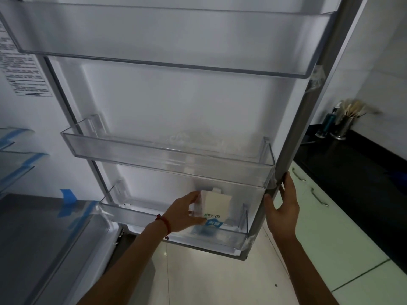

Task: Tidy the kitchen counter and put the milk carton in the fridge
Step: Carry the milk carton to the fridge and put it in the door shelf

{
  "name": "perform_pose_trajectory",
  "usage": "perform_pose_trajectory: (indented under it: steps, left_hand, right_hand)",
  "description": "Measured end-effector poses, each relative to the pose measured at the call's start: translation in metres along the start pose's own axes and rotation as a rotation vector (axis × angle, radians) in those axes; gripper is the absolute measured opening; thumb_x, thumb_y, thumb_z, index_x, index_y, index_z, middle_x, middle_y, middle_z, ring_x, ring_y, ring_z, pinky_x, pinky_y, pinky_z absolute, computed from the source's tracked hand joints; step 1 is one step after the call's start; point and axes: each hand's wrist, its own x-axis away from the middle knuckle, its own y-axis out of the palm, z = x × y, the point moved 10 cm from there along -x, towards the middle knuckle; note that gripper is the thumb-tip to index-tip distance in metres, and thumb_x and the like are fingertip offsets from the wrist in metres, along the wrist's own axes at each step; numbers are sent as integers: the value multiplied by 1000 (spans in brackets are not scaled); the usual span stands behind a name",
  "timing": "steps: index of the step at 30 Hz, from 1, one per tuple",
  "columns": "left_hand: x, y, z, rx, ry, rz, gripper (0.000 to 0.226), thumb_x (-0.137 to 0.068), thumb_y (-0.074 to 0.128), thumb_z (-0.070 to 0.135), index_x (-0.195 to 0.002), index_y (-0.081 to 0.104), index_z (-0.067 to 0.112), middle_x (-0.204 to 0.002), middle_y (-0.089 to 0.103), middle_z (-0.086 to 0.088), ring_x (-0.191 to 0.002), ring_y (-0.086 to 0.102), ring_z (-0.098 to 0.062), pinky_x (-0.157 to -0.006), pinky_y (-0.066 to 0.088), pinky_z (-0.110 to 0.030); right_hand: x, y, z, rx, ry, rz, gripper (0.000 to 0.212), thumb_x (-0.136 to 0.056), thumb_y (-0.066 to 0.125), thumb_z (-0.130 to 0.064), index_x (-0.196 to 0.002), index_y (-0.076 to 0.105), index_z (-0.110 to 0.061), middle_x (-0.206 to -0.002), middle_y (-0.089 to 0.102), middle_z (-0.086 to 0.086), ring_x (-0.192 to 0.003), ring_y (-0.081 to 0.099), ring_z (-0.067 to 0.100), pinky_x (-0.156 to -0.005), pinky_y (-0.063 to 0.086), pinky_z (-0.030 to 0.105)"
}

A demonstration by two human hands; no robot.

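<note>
Carton [214, 208] sits upright in bottom door bin [220, 238]; your left hand [184, 213] grips it to seat it, right hand [283, 208] wraps door edge [308, 128], prob. to steady it.

Both my forearms are bare all the way to the bottom edge of the view; no sleeve shows on either one. My left hand [185, 213] has a thin red cord bracelet [164, 223] around the wrist, made of small beads or knots strung close together, with a short tail hanging from it that ends in one or two tiny dark red beads. My right hand [283, 209] wears nothing: no ring, watch or band shows on it or on its wrist. I see no rings on my left fingers [193, 198] either.
</note>
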Motion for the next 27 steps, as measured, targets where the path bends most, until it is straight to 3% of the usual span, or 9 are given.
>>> perform_pose_trajectory:
  steps: [5, 8, 11, 15, 17, 19, 21, 24, 27]
  left_hand:
    - [25, -12, -3, -226, -11, 188, 69, -72, 64, 47, -128, 42, 15, -131, 54, -8, -119, 51, -19, -97, 44, -27]
    - [56, -18, -3, -380, -45, 414, 87, -71, 28, 77, -119, 53, 10, -118, 63, -12, -109, 58, -27, -98, 42, -41]
    - [76, -2, -6, -557, -6, 469, 69, -87, 13, 62, -108, 56, 13, -102, 71, -10, -98, 66, -26, -103, 40, -37]
    - [93, 13, -19, -646, -50, 411, 56, -92, 11, 54, -116, 45, 18, -110, 68, -9, -111, 58, -24, -113, 6, -24]
    - [103, 11, -16, -644, -81, 415, 56, -92, 11, 53, -117, 45, 18, -111, 68, -9, -111, 58, -23, -113, -4, -16]
    - [114, 8, -12, -647, -109, 437, 56, -92, 10, 52, -116, 46, 17, -112, 67, -8, -114, 54, -20, -111, -1, -13]
    - [126, 6, -13, -665, -124, 459, 57, -93, 10, 51, -116, 48, 15, -114, 66, -9, -117, 49, -20, -110, 7, -14]
    - [142, 4, -29, -651, -155, 451, 68, -91, 11, 56, -120, 52, 10, -124, 61, -12, -120, 53, -26, -105, 29, -35]
    - [163, -5, -35, -598, -148, 482, 80, -86, 8, 64, -126, 49, 8, -134, 51, -14, -128, 42, -26, -105, 33, -50]
  right_hand:
    - [3, -1, -5, 7, 2, 5, 68, -80, 52, -18, -142, 25, -18, -144, 35, -5, -129, 37, 5, -105, 27, 5]
    - [7, -2, -7, -10, 13, 1, 68, -79, 52, -17, -142, 24, -20, -143, 34, -8, -127, 35, -11, -105, 26, 4]
    - [13, -4, -7, -16, 14, 0, 69, -79, 52, -15, -142, 23, -15, -143, 34, -4, -125, 30, -19, -105, 25, 3]
    - [25, -5, -13, -12, -6, 5, 71, -79, 53, -10, -143, 23, -8, -142, 34, -7, -129, 32, -6, -103, 24, 0]
    - [34, -8, -16, -8, -11, 9, 71, -79, 56, -4, -143, 23, -6, -140, 34, -11, -126, 30, -16, -100, 25, -3]
    - [46, -13, -22, -1, -46, 23, 70, -79, 57, -1, -141, 26, -3, -142, 37, 1, -127, 30, -15, -104, 29, 4]
    - [57, -22, -31, 0, -99, 39, 63, -79, 55, -3, -138, 31, 1, -140, 42, 14, -128, 37, -1, -106, 36, 16]
    - [72, -36, -48, 11, -191, 40, 51, -82, 46, -16, -131, 42, 1, -132, 49, 8, -121, 47, 23, -100, 43, 31]
    - [81, -53, -64, 45, -263, 83, 49, -84, 43, -19, -129, 41, -3, -133, 47, 3, -122, 44, 32, -102, 39, 42]
